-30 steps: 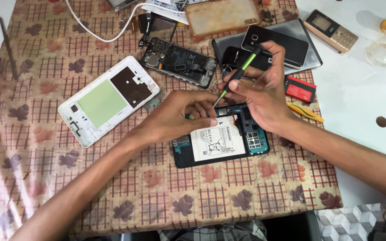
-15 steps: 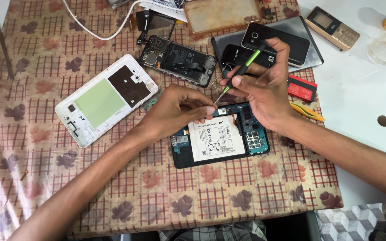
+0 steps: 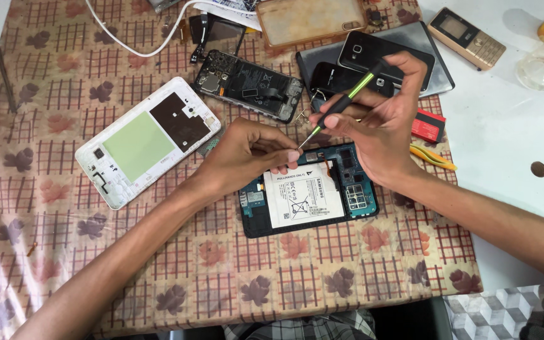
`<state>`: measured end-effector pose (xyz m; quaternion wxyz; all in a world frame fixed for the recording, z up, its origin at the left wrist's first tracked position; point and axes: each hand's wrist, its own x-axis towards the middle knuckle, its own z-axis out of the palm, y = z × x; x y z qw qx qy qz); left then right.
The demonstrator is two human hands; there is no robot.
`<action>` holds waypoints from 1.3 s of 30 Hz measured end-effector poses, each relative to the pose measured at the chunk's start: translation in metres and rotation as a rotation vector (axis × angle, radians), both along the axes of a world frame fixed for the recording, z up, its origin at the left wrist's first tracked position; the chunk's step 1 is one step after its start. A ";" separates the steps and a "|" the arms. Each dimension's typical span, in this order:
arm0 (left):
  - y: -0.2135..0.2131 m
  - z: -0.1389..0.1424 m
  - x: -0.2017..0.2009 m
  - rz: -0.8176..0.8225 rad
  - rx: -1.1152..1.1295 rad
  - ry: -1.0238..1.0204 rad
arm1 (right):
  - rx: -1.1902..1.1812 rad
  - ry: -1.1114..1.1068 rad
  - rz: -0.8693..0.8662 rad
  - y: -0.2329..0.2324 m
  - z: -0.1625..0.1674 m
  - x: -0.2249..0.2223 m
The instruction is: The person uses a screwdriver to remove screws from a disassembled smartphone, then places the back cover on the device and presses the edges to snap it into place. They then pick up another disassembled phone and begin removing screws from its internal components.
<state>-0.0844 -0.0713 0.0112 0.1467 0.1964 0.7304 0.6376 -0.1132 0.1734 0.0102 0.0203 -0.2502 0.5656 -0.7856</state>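
Nearest, an opened tablet (image 3: 310, 198) lies back-up on the leaf-patterned tablecloth (image 3: 64, 245), its white battery and blue circuit board bare. Resting on the tablet's upper left edge, the left hand (image 3: 247, 154) curls its fingers together, fingertips pinched at the frame; whether anything sits between them cannot be told. Just right of it, the right hand (image 3: 379, 135) grips a black-and-green screwdriver (image 3: 341, 104) between thumb and fingers, its thin tip pointing down at the tablet's top edge beside the left fingertips. Left lies a white back cover (image 3: 146, 141), inside up. Farther back sit an opened phone (image 3: 250, 85), two dark phones (image 3: 379, 56), a clear case (image 3: 310, 22) and a gold keypad phone (image 3: 467, 38).
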 end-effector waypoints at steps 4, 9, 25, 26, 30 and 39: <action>0.001 -0.001 0.000 0.003 0.013 -0.030 | 0.009 0.033 0.000 0.001 -0.003 -0.001; 0.001 0.000 -0.001 -0.006 0.018 -0.022 | 0.023 0.051 -0.013 0.003 -0.004 -0.001; 0.002 -0.001 -0.001 -0.003 0.017 -0.034 | 0.035 0.069 -0.021 0.003 -0.002 0.001; 0.002 -0.001 -0.001 -0.003 0.016 -0.034 | 0.038 0.072 -0.021 0.003 -0.002 0.001; 0.003 -0.002 0.000 -0.002 0.024 -0.035 | 0.047 0.083 -0.022 0.004 -0.003 0.001; 0.004 0.000 0.003 0.003 0.024 -0.021 | 0.088 0.140 -0.038 0.005 -0.004 0.002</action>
